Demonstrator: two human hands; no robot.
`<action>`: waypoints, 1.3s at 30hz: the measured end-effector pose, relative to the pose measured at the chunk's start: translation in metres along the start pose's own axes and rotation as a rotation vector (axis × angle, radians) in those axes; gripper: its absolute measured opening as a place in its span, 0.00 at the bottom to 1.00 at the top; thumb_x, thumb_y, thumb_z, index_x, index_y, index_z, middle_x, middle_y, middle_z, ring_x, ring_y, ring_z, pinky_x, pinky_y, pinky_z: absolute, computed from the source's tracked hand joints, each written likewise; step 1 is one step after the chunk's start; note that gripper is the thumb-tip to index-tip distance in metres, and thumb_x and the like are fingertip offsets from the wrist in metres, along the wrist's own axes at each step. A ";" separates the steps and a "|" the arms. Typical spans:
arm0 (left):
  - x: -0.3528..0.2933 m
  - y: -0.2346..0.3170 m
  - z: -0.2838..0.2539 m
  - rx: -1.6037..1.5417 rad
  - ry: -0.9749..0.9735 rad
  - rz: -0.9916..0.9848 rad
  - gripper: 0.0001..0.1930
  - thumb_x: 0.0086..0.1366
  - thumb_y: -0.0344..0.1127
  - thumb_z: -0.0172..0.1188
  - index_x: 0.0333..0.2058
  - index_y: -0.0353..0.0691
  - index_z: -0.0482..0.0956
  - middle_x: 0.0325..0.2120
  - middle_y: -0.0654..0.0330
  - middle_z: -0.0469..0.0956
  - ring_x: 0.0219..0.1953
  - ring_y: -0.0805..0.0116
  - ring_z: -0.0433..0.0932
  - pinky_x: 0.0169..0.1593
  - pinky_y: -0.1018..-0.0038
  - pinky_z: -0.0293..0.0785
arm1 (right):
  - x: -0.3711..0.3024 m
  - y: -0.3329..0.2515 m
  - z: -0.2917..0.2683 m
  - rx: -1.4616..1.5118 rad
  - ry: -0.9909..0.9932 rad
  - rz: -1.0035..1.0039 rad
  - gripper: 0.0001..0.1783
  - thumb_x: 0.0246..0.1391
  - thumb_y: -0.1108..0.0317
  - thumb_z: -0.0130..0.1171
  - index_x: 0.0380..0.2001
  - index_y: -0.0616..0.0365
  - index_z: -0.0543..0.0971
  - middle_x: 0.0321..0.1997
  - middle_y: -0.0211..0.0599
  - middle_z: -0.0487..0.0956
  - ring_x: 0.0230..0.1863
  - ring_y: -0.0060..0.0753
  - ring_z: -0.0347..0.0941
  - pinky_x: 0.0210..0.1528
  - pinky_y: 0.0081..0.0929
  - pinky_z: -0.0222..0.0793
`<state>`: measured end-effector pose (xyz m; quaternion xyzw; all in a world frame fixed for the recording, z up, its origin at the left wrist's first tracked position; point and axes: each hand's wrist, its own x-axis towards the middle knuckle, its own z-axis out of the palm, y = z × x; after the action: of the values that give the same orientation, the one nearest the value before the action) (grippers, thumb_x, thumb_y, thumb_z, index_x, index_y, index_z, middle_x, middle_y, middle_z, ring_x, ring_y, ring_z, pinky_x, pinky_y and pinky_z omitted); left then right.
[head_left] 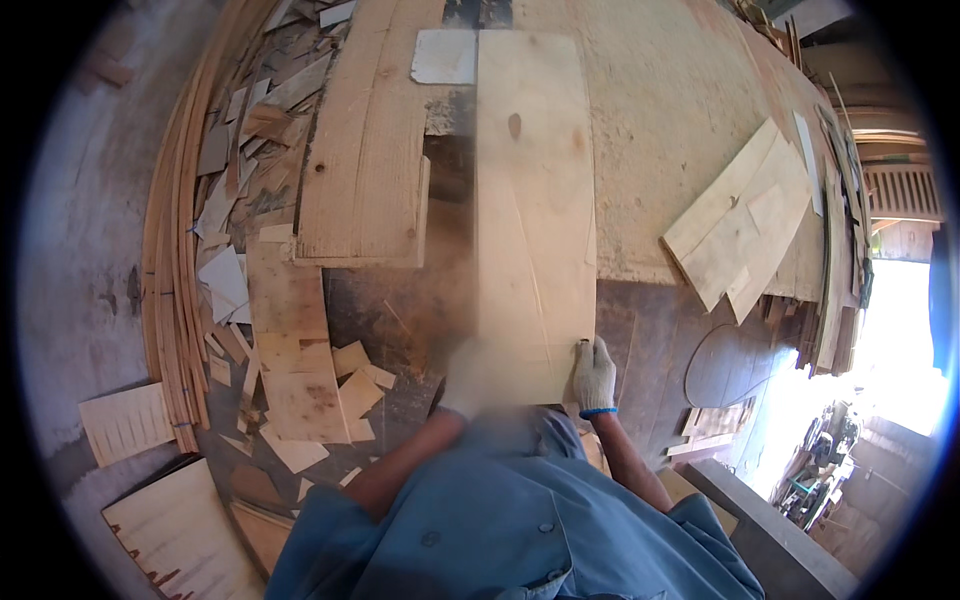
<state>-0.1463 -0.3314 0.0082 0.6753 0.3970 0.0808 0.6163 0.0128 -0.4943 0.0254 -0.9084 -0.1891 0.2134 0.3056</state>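
A long pale wooden board (pixel 533 190) with a dark knot lies lengthwise before me, its near end close to my body. My right hand (pixel 597 375), in a white knit glove with a blue cuff, grips the board's near right corner, thumb on top. At the near left corner is my left hand (pixel 462 378), also gloved. A hazy blur covers it, so its fingers do not show clearly. Left of the board's far end, a small white plate (pixel 443 57) rests on the work surface.
Another wide plank (pixel 362 160) lies to the left. Wood offcuts (pixel 285 395) litter the floor beyond it, beside long bundled strips (pixel 180 240). At right, pale board pieces (pixel 742 220) lie on the large tabletop (pixel 650 130). A grey beam (pixel 765 530) stands near right.
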 end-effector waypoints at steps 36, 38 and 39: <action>0.031 -0.004 -0.014 -0.017 -0.111 -0.088 0.17 0.65 0.41 0.56 0.48 0.38 0.76 0.46 0.50 0.76 0.51 0.52 0.73 0.56 0.56 0.67 | 0.037 -0.022 0.009 0.100 -0.003 0.138 0.18 0.66 0.57 0.45 0.39 0.61 0.76 0.38 0.60 0.78 0.41 0.66 0.74 0.43 0.51 0.67; 0.036 -0.004 -0.004 -0.225 0.068 -0.113 0.12 0.68 0.40 0.54 0.38 0.36 0.77 0.35 0.58 0.76 0.38 0.64 0.72 0.44 0.64 0.69 | 0.042 -0.019 0.011 0.108 0.011 0.133 0.18 0.66 0.57 0.45 0.39 0.61 0.76 0.37 0.60 0.78 0.41 0.67 0.74 0.43 0.51 0.68; 0.039 -0.004 -0.002 -0.302 0.166 -0.117 0.13 0.69 0.39 0.53 0.31 0.35 0.78 0.27 0.63 0.76 0.30 0.72 0.72 0.35 0.69 0.70 | 0.045 -0.018 0.012 0.111 0.019 0.130 0.18 0.66 0.57 0.45 0.39 0.61 0.76 0.37 0.60 0.78 0.41 0.67 0.74 0.43 0.51 0.68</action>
<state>-0.1228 -0.3055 -0.0100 0.5417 0.4684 0.1589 0.6796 0.0401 -0.4539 0.0159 -0.9023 -0.1149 0.2343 0.3430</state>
